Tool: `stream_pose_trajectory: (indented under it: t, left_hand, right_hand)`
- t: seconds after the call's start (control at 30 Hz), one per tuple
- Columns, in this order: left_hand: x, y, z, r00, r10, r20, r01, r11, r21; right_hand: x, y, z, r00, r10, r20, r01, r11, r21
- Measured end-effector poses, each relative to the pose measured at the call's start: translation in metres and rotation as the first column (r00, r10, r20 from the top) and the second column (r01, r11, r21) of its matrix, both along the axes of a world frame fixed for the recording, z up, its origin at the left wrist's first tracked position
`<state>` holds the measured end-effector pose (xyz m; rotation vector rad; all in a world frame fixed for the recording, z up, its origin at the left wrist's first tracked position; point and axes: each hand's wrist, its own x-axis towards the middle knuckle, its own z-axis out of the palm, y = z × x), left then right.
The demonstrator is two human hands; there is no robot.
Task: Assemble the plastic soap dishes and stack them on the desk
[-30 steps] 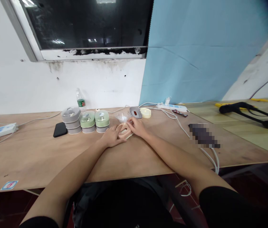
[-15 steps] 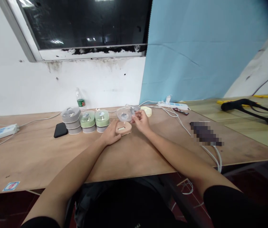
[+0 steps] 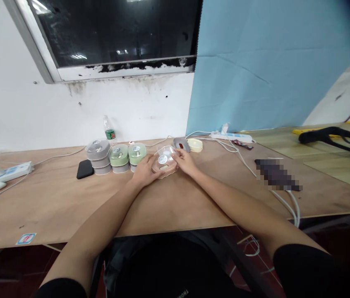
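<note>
A clear plastic lid with a round pale sticker lies over a peach-coloured box on the table. My left hand grips the left side of the box, with its thumb along the front. At the right edge, my right hand pinches the clear lid; its fingertips are partly hidden. Whether the lid sits fully down on the box cannot be made out. Just behind are a grey container part with something dark red in it and a pale yellow one.
Stacked boxes stand to the left: a grey stack and two green-topped ones. A black phone lies beside them, with a plastic bottle behind. Power strips and white cables cross the table; a blurred dark object lies right.
My right hand has brought the clear lid forward from behind the peach box and over it. The grey part behind now shows. The view has shifted slightly.
</note>
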<state>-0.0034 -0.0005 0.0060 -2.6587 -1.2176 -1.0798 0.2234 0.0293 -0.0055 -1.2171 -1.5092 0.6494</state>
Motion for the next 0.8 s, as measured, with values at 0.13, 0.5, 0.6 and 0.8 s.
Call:
stream_pose_trajectory:
  t: [0.13, 0.5, 0.6, 0.8]
  left_hand:
    - [0.001, -0.001, 0.0, 0.998, 0.028, -0.062, -0.031, 0.999, -0.043]
    - [0.001, -0.003, 0.001, 0.994, 0.064, -0.091, -0.087, 0.96, -0.267]
    - [0.0, 0.0, 0.0, 0.999, 0.029, -0.038, -0.04, 0.949, -0.314]
    - [-0.003, 0.008, -0.006, 0.995, -0.018, 0.095, 0.054, 0.917, -0.395]
  right_hand:
    - [0.009, 0.004, -0.003, 0.958, -0.102, 0.269, 0.086, 0.994, 0.072]
    - [0.013, 0.004, -0.001, 0.883, -0.036, 0.469, 0.026, 0.999, 0.028]
    - [0.015, 0.003, -0.001, 0.87, -0.038, 0.491, 0.024, 0.999, 0.035]
    - [0.018, 0.009, -0.008, 0.906, -0.046, 0.421, 0.034, 0.999, 0.036]
